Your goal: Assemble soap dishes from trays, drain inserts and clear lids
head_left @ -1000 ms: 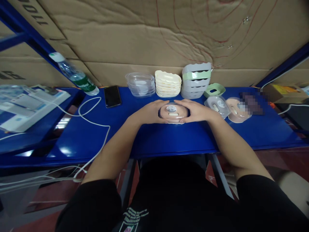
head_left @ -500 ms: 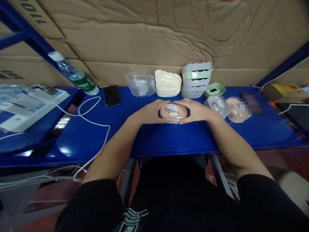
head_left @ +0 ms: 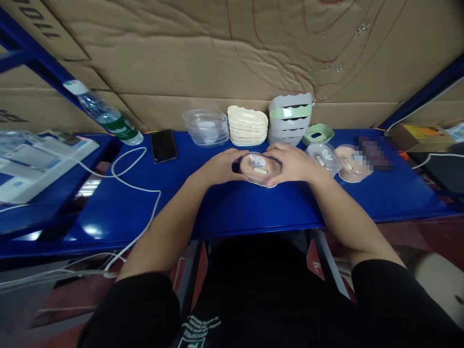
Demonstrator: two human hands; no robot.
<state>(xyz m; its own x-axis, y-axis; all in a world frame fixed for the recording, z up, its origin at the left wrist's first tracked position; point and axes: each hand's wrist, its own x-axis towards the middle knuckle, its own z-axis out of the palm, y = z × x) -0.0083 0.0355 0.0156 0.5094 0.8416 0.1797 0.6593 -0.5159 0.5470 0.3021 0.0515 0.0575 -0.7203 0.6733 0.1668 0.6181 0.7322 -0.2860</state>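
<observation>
A pink soap box (head_left: 253, 170) with a clear lid and a round printed sticker rests in front of me, slightly turned. My left hand (head_left: 225, 167) curves around its left end, thumb at the near edge and fingers at the far edge. Around the right end wraps my right hand (head_left: 292, 163), thumb on the near side and fingertips over the far rim. Just right of it are a grey lidded soap box (head_left: 325, 157), another pink lidded soap box (head_left: 353, 166) and an open green soap dish (head_left: 318, 134).
Behind stand stacks of clear lids (head_left: 207, 128), cream trays (head_left: 248, 126) and grey and green dishes (head_left: 290, 121). To the left are a phone (head_left: 164, 146), a water bottle (head_left: 108, 118) and a looping white cable (head_left: 136, 182). A cardboard wall (head_left: 163, 58) closes the back.
The pink soap box has turned a little, its right end nearer to me. My right hand has shifted with it, its thumb further left along the near edge. The whole view has swung slightly right.
</observation>
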